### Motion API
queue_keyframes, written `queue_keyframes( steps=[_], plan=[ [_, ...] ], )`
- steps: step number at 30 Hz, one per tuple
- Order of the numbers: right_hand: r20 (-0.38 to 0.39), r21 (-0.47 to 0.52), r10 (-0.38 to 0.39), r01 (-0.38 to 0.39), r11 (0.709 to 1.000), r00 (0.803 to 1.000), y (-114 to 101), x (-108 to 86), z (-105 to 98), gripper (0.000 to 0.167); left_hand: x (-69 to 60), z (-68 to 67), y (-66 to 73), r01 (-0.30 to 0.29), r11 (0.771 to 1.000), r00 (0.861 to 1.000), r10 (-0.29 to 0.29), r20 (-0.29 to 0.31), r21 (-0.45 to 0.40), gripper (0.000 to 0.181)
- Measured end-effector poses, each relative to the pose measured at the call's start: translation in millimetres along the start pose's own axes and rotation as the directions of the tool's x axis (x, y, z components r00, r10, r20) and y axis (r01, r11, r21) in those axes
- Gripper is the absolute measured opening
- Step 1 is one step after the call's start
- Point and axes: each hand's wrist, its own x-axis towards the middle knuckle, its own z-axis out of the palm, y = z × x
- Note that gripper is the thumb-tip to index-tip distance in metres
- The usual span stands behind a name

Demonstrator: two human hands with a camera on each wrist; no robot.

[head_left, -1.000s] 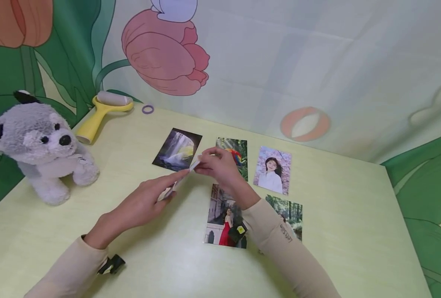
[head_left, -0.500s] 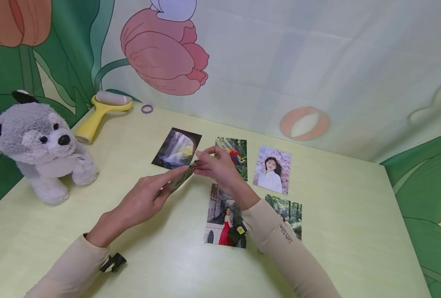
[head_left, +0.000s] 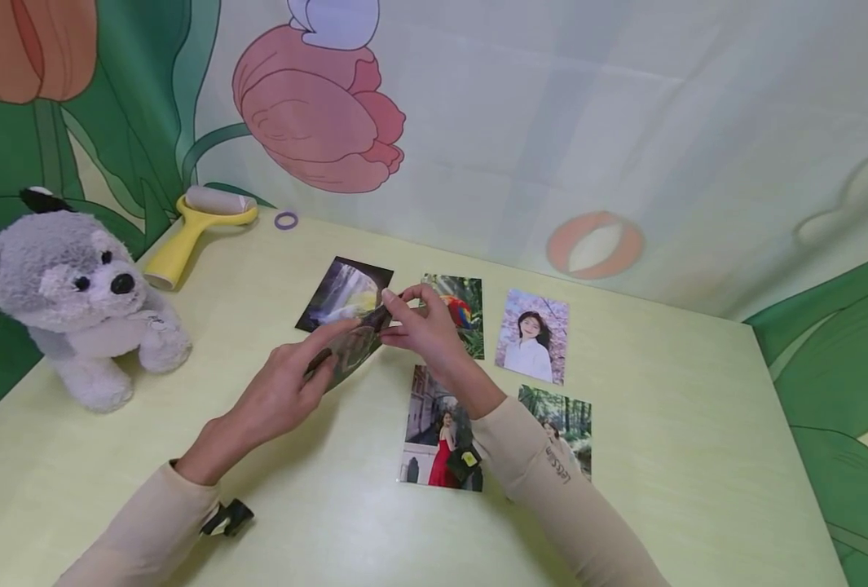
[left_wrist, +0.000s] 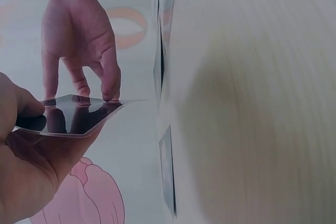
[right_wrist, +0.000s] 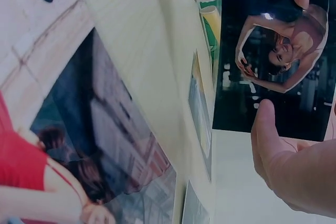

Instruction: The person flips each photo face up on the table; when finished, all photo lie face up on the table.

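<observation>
My left hand (head_left: 279, 387) holds one end of a dark photo print (head_left: 349, 355), its thumb on the picture side in the left wrist view. At the opposite end, my right hand (head_left: 429, 330) pinches the print's edge between thumb and fingertips. Held above the table, the print (right_wrist: 275, 51) shows a person with arms curved into a ring in the right wrist view. Beyond the hands lies a waterfall photo (head_left: 341, 306), and a parrot photo (head_left: 463, 314) is partly covered by my right hand. Below that hand lies a red-dress photo (head_left: 441, 448).
Further right are a blossom portrait (head_left: 532, 338) and a forest photo (head_left: 569, 416), partly hidden by my right sleeve. At left sit a plush husky (head_left: 96, 302), a yellow-handled lint roller (head_left: 191, 232) and a purple ring (head_left: 285, 220). A printed curtain hangs behind the table.
Nearly edge-on a second ago, the held photo print has turned so its dark picture side faces the head camera more. Both hands stay in almost the same place, still holding it.
</observation>
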Motion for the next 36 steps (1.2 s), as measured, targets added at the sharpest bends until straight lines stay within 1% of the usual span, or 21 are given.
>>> queue_keyframes(
  steps=[3,6,10,13,15,18,21,23,25,27,31,34,36],
  plan=[
    [-0.016,-0.021,-0.013,0.013,1.000,1.000,1.3,-1.3,1.8,0.033,1.3,1.0,0.4,0.024,1.000,0.999,-0.024,-0.029,-0.020,0.052],
    [-0.036,-0.062,-0.029,0.027,0.998,0.999,3.6,-1.8,4.1,0.038,2.5,1.9,1.1,0.043,0.997,0.997,-0.046,-0.062,-0.057,0.049],
    [-0.054,-0.109,-0.062,0.056,0.992,0.997,7.8,-2.8,7.6,0.039,3.4,0.2,2.3,0.053,0.991,0.989,-0.070,-0.134,-0.123,0.048],
    [-0.050,-0.149,-0.080,0.072,0.986,0.996,10.0,-5.5,10.2,0.039,4.9,-2.7,4.5,0.056,0.983,0.976,-0.091,-0.198,-0.178,0.047],
    [-0.042,-0.176,-0.083,0.074,0.982,0.996,10.6,-7.8,11.7,0.040,6.7,-4.5,7.1,0.063,0.975,0.964,-0.115,-0.242,-0.212,0.045],
    [-0.031,-0.182,-0.068,0.061,0.981,0.997,9.8,-10.9,14.0,0.042,9.2,-6.6,9.4,0.094,0.957,0.943,-0.174,-0.284,-0.275,0.043],
    [-0.027,-0.125,-0.065,0.061,0.990,0.998,10.2,-12.0,15.2,0.044,10.2,-7.5,9.7,0.120,0.928,0.925,-0.234,-0.301,-0.353,0.041],
    [-0.029,-0.068,-0.089,0.087,0.994,0.996,11.2,-12.7,15.7,0.046,10.3,-7.4,9.1,0.141,0.909,0.915,-0.271,-0.300,-0.392,0.040],
    [-0.035,-0.007,-0.120,0.120,0.993,0.992,12.8,-13.7,15.9,0.050,10.6,-7.1,8.9,0.156,0.895,0.907,-0.297,-0.299,-0.418,0.040],
    [-0.045,0.032,-0.156,0.158,0.987,0.987,15.1,-14.0,16.0,0.053,11.1,-6.8,9.0,0.167,0.887,0.900,-0.316,-0.301,-0.431,0.039],
    [-0.062,0.071,-0.185,0.189,0.979,0.981,18.5,-14.0,16.5,0.055,12.1,-6.6,9.1,0.177,0.873,0.894,-0.336,-0.296,-0.455,0.038],
    [-0.071,0.084,-0.184,0.190,0.978,0.980,19.9,-13.4,16.3,0.055,12.4,-6.1,8.7,0.181,0.857,0.891,-0.351,-0.289,-0.482,0.038],
    [-0.076,0.091,-0.182,0.188,0.978,0.980,20.7,-12.5,15.6,0.054,12.5,-5.4,8.4,0.183,0.855,0.890,-0.354,-0.286,-0.486,0.037]
  ],
)
